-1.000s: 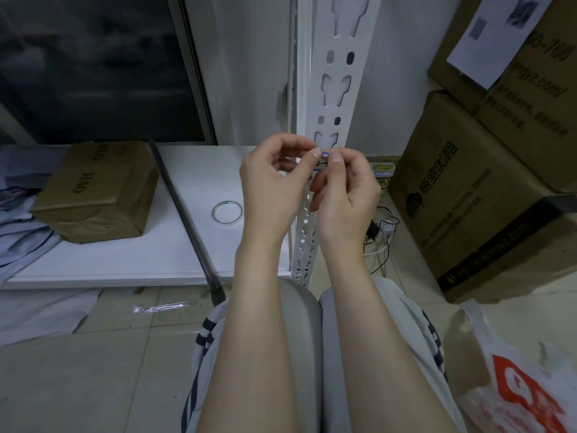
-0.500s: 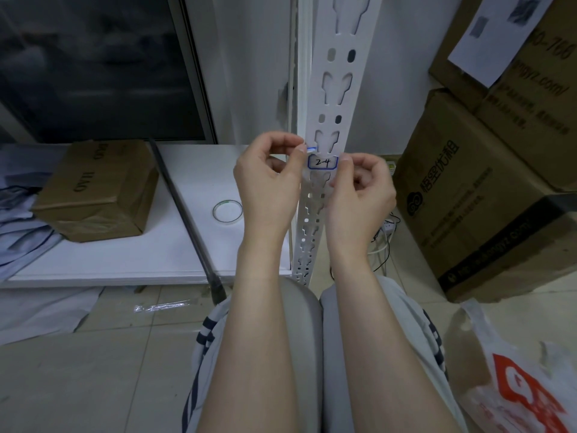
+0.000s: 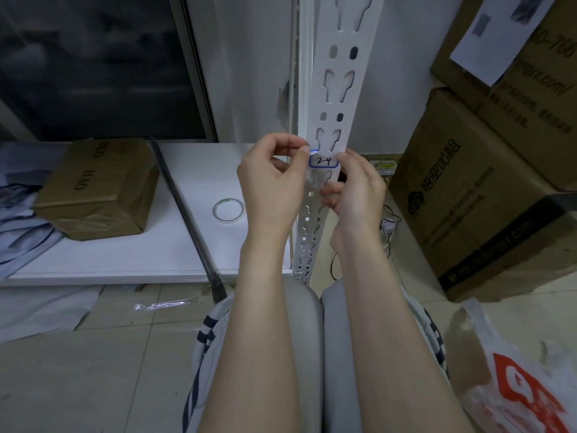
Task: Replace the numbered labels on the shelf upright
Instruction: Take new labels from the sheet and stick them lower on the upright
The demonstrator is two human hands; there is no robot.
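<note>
My left hand and right hand meet at the upright, a white slotted post that rises in front of me between my knees. The label lies across its front face, in the gap between two keyhole slots. It is a small white sticker with a blue border and "24" written by hand. My left thumb and forefinger pinch its left edge, and the other left fingers are curled into the palm. My right forefinger tip sits on its right edge near the top corner, with the remaining right fingers curled beside the upright. I cannot see the right thumb, and I cannot tell if the label is stuck flat. To my left, a low white bench carries a brown box and a tape roll lying flat, well apart from each other. A dark rod runs across the bench between them, down to the floor. To my right, large cartons are stacked against the wall, with a power strip and its cables on the floor just beside them. A white and red bag sits near my right knee.
</note>
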